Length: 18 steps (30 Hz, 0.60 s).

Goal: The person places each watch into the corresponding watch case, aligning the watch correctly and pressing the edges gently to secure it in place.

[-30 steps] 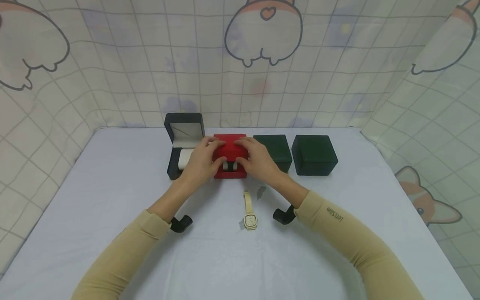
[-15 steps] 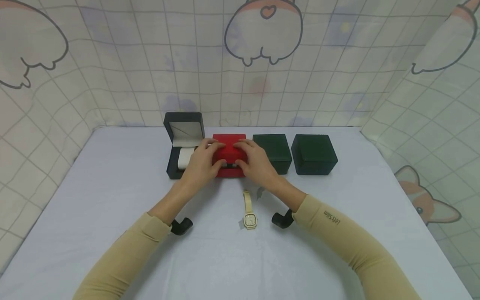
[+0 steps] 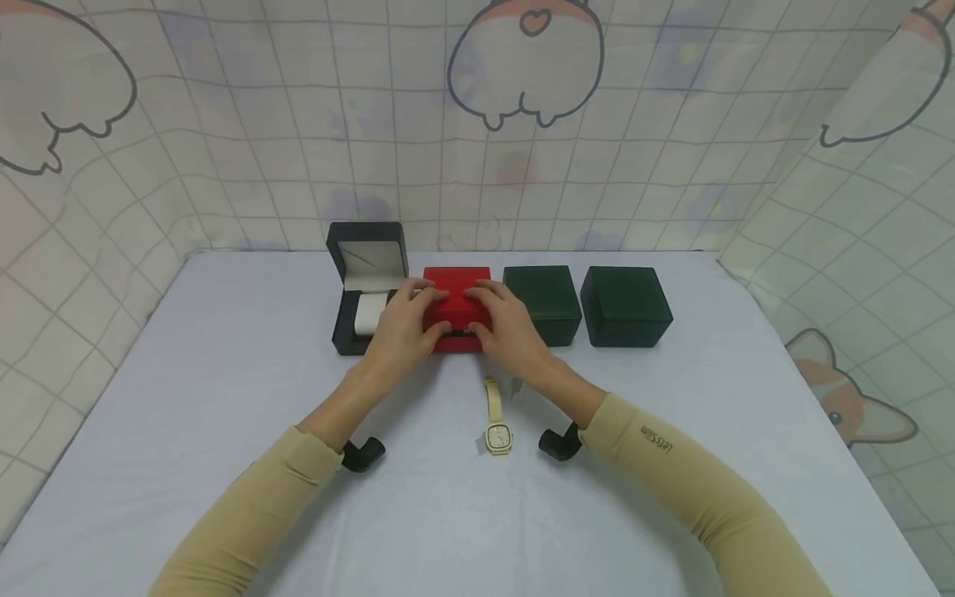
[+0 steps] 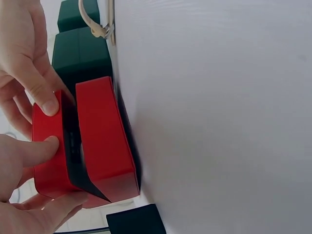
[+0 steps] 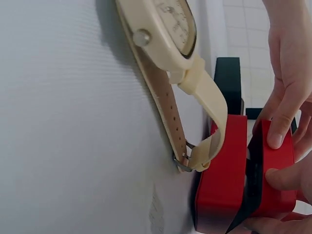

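A red watch box (image 3: 457, 343) stands at the back of the table, its lid (image 3: 457, 312) partly lowered over the base. My left hand (image 3: 401, 325) grips the lid's left side, thumb at the front edge and fingers on top. On the right side, my right hand (image 3: 515, 330) holds the lid the same way. Both wrist views show a narrow dark gap between lid and base (image 4: 107, 141); the contents are mostly hidden. Nearer me lies a cream wristwatch (image 3: 497, 433) with its strap buckled, seen large in the right wrist view.
Left of the red box, a dark watch box (image 3: 346, 327) stands open with a white cushion (image 3: 369, 313) inside. Two closed green boxes, one beside it (image 3: 548, 303) and one farther right (image 3: 625, 305), line the back. A cartoon-print cloth (image 3: 298, 108) hangs behind the white table (image 3: 477, 531).
The red lid has come down toward me under both hands, narrowing the opening and covering the grey-and-dark contents that showed a second ago. The wristwatch and other boxes stay put.
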Motion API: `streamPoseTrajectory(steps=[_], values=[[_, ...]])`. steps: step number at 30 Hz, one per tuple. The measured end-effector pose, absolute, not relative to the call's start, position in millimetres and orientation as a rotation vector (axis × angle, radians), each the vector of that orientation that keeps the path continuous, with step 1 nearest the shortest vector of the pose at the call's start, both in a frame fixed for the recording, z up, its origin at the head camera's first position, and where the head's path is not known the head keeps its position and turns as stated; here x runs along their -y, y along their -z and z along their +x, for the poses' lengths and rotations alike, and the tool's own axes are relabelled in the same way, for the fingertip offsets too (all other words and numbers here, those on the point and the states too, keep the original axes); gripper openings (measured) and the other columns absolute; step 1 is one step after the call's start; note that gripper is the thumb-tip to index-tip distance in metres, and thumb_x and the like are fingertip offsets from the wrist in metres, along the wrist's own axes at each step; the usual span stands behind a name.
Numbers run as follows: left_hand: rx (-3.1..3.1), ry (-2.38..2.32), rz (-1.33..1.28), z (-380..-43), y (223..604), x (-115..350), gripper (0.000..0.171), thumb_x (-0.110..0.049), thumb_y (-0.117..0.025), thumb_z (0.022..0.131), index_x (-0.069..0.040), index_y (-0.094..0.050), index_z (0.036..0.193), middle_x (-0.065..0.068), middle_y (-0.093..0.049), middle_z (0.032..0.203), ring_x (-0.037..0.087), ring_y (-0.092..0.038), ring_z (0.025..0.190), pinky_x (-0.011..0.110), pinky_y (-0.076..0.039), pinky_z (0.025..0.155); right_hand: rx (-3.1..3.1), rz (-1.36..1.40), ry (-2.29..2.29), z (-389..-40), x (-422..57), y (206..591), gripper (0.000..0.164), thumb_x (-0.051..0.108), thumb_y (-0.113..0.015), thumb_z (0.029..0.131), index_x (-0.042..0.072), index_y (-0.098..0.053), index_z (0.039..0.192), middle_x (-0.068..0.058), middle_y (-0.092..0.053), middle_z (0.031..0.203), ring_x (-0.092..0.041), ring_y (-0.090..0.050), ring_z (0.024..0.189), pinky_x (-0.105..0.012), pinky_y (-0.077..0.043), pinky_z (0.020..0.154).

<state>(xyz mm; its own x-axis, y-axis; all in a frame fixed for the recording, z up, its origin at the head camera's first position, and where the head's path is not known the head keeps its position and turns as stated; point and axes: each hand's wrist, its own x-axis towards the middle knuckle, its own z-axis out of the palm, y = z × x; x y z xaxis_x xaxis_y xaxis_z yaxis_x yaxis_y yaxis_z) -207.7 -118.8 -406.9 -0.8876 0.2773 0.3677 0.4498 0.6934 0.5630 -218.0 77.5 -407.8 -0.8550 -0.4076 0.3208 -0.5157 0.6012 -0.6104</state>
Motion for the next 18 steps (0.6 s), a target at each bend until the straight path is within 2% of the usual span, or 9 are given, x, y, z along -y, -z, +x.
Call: streamPoseTrajectory(steps=[18], values=[[2.639,0.965,-0.586,-210.3,413.7,121.3,0.037,-0.001,-0.084,0.084,0.001,-0.072,0.119,0.019,-0.057,0.13,0.036,-0.056,0.121,0.046,-0.05,0.104,2.711,0.764,-0.964,-216.3,-73.5,417.2,0.048,0.0,-0.074,0.092,-0.002,-0.057,0.137,-0.024,-0.045,0.15,-0.038,-0.047,0.137,-0.043,-0.046,0.107]])
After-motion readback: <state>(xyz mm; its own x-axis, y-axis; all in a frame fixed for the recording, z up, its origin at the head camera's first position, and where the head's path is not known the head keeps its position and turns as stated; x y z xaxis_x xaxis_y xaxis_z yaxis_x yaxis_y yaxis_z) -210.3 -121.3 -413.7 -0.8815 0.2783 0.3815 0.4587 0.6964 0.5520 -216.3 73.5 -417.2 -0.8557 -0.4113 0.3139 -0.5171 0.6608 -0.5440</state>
